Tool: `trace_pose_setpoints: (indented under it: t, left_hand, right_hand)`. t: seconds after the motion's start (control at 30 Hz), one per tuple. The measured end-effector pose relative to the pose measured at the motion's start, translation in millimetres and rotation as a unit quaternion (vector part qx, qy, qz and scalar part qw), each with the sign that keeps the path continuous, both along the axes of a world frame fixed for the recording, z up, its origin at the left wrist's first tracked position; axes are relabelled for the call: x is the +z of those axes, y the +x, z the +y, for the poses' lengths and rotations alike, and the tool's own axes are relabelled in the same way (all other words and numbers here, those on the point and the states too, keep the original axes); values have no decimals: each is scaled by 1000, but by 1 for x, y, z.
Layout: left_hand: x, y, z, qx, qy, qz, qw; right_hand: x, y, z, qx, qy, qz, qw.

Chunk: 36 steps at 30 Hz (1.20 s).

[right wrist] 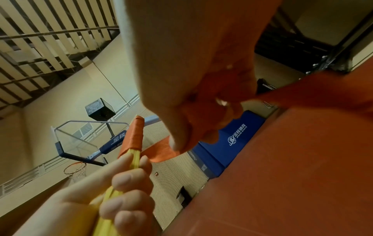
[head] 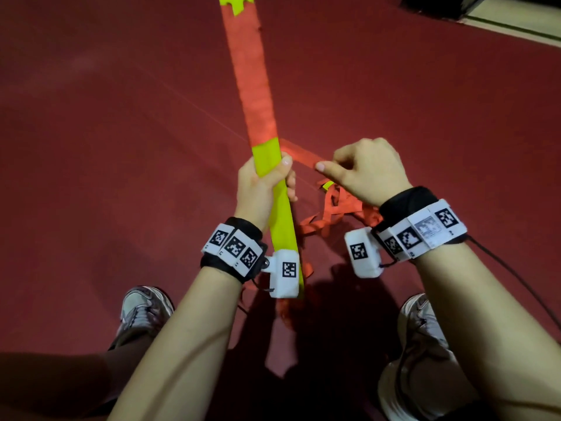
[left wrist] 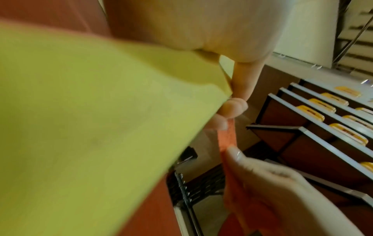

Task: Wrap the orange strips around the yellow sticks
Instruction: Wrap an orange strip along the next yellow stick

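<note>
Stick (head: 263,153) is mid-wrap: yellow, flat-ish, running from near my lap up and away over the dark red floor (head: 106,147). The far stretch is already covered w/ orange; near the top edge of the head view a bit of yellow shows again. Closer to me it's bare yellow, from the wrap edge down past my wrist.

My left hand (head: 261,183) is curled round the stick just below where the orange stops, thumb across the front, fingers round the back. It steadies the stick and, I think, pins the last turn, tho the exact contact is hidden.

My right hand (head: 364,171) pinches the orange strip (head: 299,153) btw thumb and forefinger, just beside the stick on its right. The short run from wrap edge to my pinch looks taut and flat. The rest of the strip trails under my right wrist into a loose tangle on the floor (head: 331,214), btw my shoes (head: 142,308).

Step in hand, as I judge it: laying the next turn, roughly the far half done, near half still bare.

Next move prob needs:
- keep tension so the strip doesn't slacken at the edge
- carry it behind the stick, angled toward me, overlapping the prev turn a little
- shift left hand down a bit, since it sits right on the part to be covered
- feed slack from the tangle w/o snagging; the strip looks thin and could tear if yanked.
</note>
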State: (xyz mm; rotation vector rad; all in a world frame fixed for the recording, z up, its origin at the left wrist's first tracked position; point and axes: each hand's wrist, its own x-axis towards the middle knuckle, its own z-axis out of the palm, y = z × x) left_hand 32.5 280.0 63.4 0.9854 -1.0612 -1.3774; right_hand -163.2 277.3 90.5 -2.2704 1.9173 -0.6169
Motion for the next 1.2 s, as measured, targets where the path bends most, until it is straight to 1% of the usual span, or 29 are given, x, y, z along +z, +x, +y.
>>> trace_pose_setpoints:
  t: [0.07,0.13,0.2,0.27,0.33,0.4,0.47,0.5,0.57,0.63,0.67,0.7,0.73,0.77,0.8,0.83,0.87,0.9,0.93,0.97,1.0,1.03,1.07,1.13,1.2]
  left_hand:
    - [10,2,-2,14,-2,8,1000]
    - [16,3,-5,39,-7,-10,999]
    - [18,6,-9,64,-16,-38,997]
    - [20,9,-11,83,-20,-43,995]
    - [23,15,-14,103,-23,-43,993]
    - [25,23,-17,118,-28,-39,992]
    - [26,30,-19,125,-35,-35,991]
    - [26,32,-19,125,-38,-35,991]
    - [25,34,-17,131,-38,-42,990]
    - [23,36,-14,145,-37,-56,987]
    - [22,38,-13,152,-38,-66,985]
    - [20,39,-12,157,-40,-78,984]
    - [18,41,-11,162,-40,-90,982]
    - [15,42,-11,167,-39,-103,980]
    - [12,43,-11,171,-39,-115,978]
    - [8,44,-10,175,-41,-128,975]
    - [3,45,-9,177,-43,-142,973]
    - [-3,46,-8,178,-43,-157,970]
    - [-8,45,-7,178,-42,-170,968]
    - [-13,45,-5,176,-39,-178,967]
    - [-16,44,-4,173,-35,-182,967]
    - [-19,42,-2,166,-31,-180,969]
    - [-20,39,-1,156,-28,-173,972]
    - [-19,31,2,129,-27,-159,978]
    - [-16,23,5,97,-28,-150,984]
  right_hand:
    - [1,0,1,-5,-5,14,1000]
    - [1,1,2,-5,-10,19,1000]
    - [-2,1,4,1,6,12,1000]
    - [-4,-2,5,2,22,-3,1000]
    - [-6,-11,5,-7,48,11,999]
    - [-10,-21,5,-33,110,50,992]
    - [-15,-26,7,-70,164,66,982]
    - [-18,-27,8,-95,173,64,978]
    - [-24,-32,9,-177,160,41,970]
    - [-29,-44,8,-270,154,-18,950]
    - [-31,-52,8,-301,168,-77,936]
    - [-33,-60,8,-319,193,-166,913]
    - [-34,-67,9,-327,216,-293,872]
    - [-34,-73,9,-328,220,-411,821]
    - [-33,-77,8,-330,195,-468,796]
    - [-28,-79,5,-332,153,-466,806]
    - [-18,-77,6,-340,102,-400,845]
    - [-10,-79,6,-349,35,-314,882]
    - [-1,-80,8,-349,-29,-244,904]
    - [11,-79,12,-343,-86,-193,915]
    - [22,-79,15,-341,-125,-153,919]
    - [34,-76,18,-342,-125,-121,924]
    - [40,-77,18,-341,-94,-102,930]
    - [46,-81,15,-325,34,-73,942]
    - [47,-76,14,-273,171,-17,947]
